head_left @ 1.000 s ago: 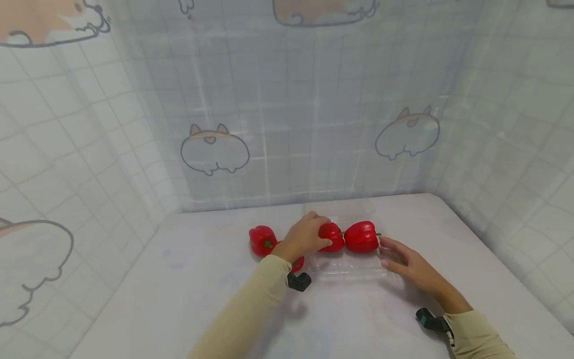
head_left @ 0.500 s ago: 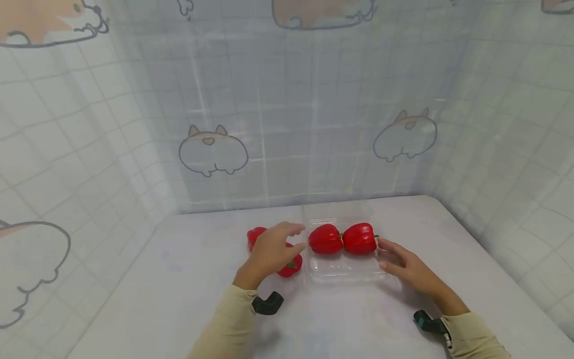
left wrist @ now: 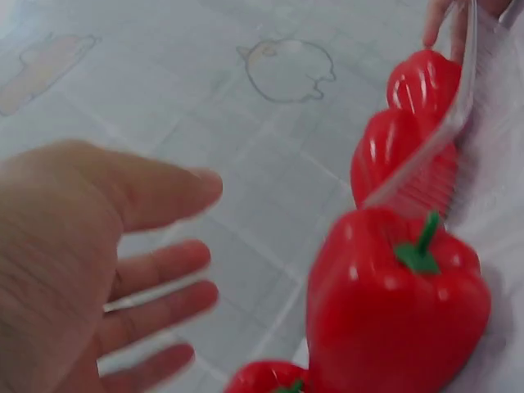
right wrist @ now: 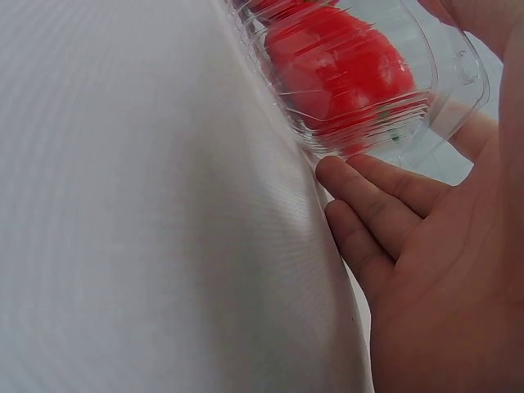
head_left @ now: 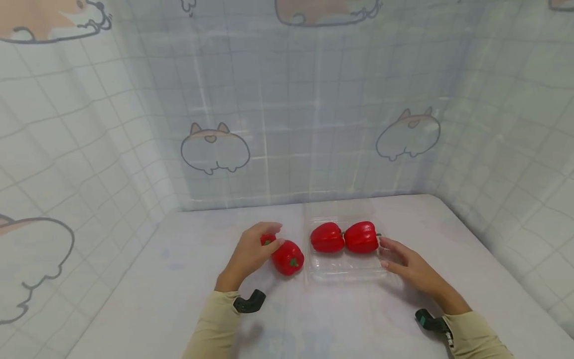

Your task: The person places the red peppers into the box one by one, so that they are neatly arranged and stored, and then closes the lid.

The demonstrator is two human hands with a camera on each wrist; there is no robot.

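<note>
Left hand (head_left: 248, 251) has slid from the box (head_left: 345, 273) to two loose peppers (head_left: 288, 257), fingers spread, holding nothing; right hand (head_left: 412, 265) sits relaxed by the box. So, two boxed peppers (head_left: 327, 238), two out.

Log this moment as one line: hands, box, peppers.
left hand: empty, beside two loose red peppers | right hand: at right end of clear box | clear box: holds two more red peppers
</note>
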